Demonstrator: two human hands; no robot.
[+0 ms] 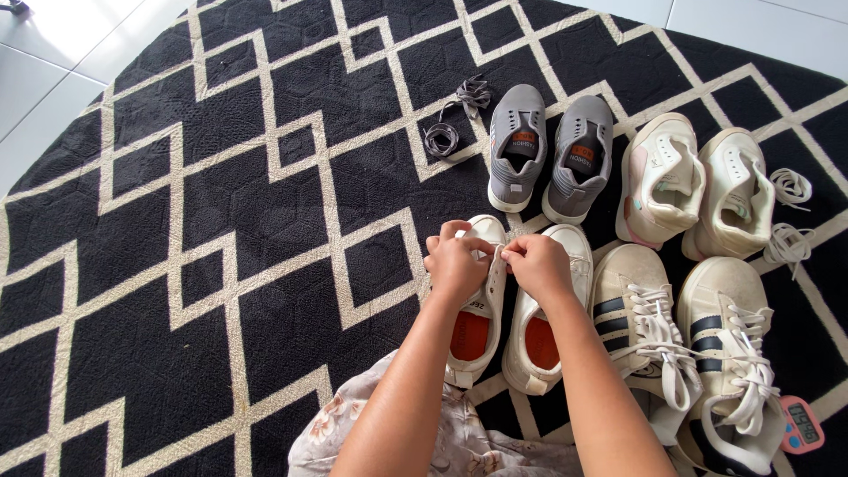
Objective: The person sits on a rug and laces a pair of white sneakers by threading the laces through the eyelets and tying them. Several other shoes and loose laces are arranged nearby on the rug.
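Lacing, by the look of it: left hand (455, 265) and right hand (537, 263) meet over the toe end of the left shoe (477, 305) of a white pair with red insoles, fingers pinched on what seems to be a white lace at the eyelets; the lace itself is too thin to make out clearly. That shoe lies on the rug (221, 265), black with a cream diamond pattern, just in front of the person's knees, touching or nearly touching its mate (543, 322). Judged advice: keep both lace ends even, hold the shoe flat against the rug, and feed each eyelet from the same side so the crossings match. Items around: grey slip-on pair (548, 155) beyond the hands, laceless, with a grey lace bundle (455, 115) lying apart at its left; cream-and-pink pair (698, 185) to the right, with loose white laces (786, 216) beside it; striped white pair (680, 336) at near right, already laced; small pink timer (801, 424) at the right edge; floral fabric (442, 442) under the forearms; pale floor tiles (53, 53) past the rug. Obstructions: the mate crowds the right hand, and the striped pair lies close beyond it, leaving little elbow room on that side.
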